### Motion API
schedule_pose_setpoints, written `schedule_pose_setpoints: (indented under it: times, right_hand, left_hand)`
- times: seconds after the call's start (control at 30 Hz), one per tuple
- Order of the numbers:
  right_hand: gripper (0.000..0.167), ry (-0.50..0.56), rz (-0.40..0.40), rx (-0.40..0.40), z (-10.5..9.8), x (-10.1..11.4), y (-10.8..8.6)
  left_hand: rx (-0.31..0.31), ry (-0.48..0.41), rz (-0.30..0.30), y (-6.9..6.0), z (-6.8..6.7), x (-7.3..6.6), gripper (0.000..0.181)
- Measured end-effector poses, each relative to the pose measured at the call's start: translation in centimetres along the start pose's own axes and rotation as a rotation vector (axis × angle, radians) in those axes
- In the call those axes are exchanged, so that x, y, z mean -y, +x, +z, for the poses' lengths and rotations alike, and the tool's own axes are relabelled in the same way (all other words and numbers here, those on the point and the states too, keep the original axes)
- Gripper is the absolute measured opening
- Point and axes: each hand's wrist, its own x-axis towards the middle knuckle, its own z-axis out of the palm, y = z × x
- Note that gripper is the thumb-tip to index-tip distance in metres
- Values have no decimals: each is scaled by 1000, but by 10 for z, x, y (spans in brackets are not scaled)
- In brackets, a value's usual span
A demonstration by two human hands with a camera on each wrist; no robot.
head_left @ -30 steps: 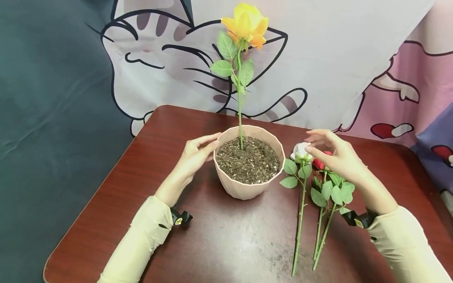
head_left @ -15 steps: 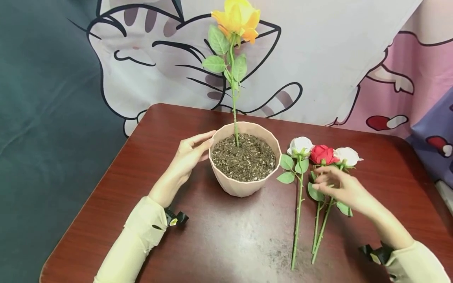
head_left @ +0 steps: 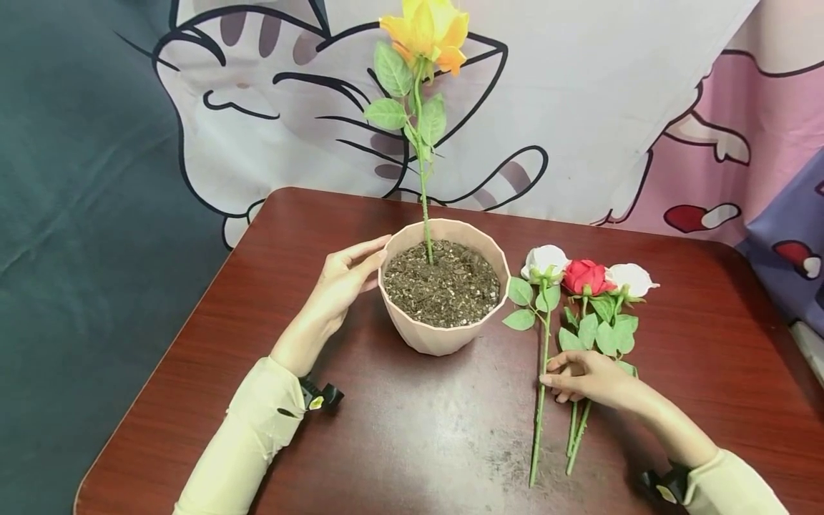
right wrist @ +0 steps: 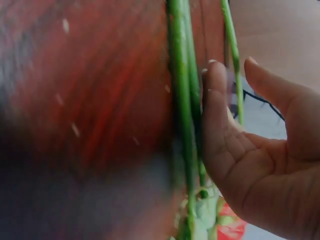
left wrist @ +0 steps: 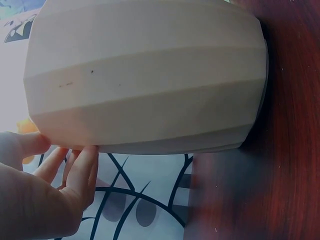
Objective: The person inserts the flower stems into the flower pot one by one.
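My left hand (head_left: 335, 290) touches the left side of a pale pink flowerpot (head_left: 438, 342) near its rim, fingers fairly straight. Dark soil (head_left: 450, 290) fills much of the pot, and a yellow rose (head_left: 426, 39) stands upright in it. My right hand (head_left: 592, 379) is at the stem of the nearer white rose (head_left: 545, 262), which lies on the table. In the right wrist view, that stem (right wrist: 234, 50) passes between thumb and fingertips, with gaps on either side. A red rose (head_left: 587, 277) and another white rose (head_left: 631, 280) lie just beyond, their stems partly behind my right hand.
The reddish-brown table (head_left: 412, 443) has a rounded corner at the back left. Behind it hangs a cloth backdrop (head_left: 611, 79) with a cartoon cat. Each wrist carries a small black camera, one visible below the left hand.
My right hand has moved from above the rose heads down and toward the nearer white rose's stem. My left hand stays at the pot. The head view has shifted slightly.
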Motion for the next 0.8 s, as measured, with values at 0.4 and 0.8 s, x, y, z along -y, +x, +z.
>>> schedule_pose_setpoints:
  times: [0.4, 0.8]
  right_hand:
    - [34, 200, -89, 111, 5, -13, 4]
    - [23, 231, -252, 44, -14, -1, -5]
  left_hand:
    - [0, 3, -9, 0, -1, 1, 37]
    - [9, -10, -4, 0, 0, 0, 36]
